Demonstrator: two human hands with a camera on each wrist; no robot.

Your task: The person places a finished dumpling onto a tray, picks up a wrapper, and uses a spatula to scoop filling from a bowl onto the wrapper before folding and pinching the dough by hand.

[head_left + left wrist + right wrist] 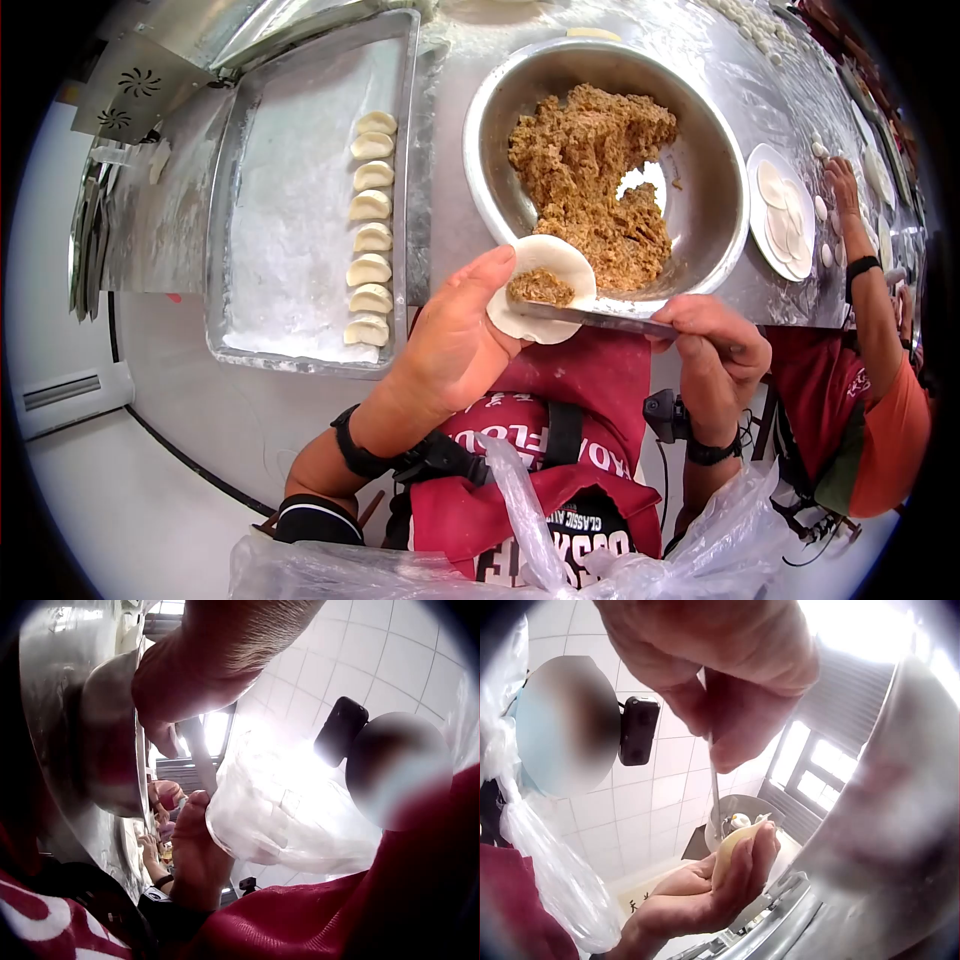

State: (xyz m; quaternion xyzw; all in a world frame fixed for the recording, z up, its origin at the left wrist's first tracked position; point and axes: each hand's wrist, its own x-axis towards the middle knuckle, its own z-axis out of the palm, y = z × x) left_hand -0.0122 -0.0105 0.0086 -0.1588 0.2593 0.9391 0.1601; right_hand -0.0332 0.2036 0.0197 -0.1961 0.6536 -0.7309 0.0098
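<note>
My left hand cradles a round dumpling wrapper, its thumb at the wrapper's edge and fingers curled underneath. A lump of brown filling sits on the wrapper. My right hand grips a flat metal spatula, whose blade lies against the filling. In the right wrist view, the fingers of the left hand bend round the pale wrapper. Just beyond both hands stands a large steel bowl with a mass of the same filling.
Left of the bowl lies a floured metal tray with several folded dumplings lined up along its right side. A white plate of wrappers is right of the bowl. Another person's arm reaches over the table at far right.
</note>
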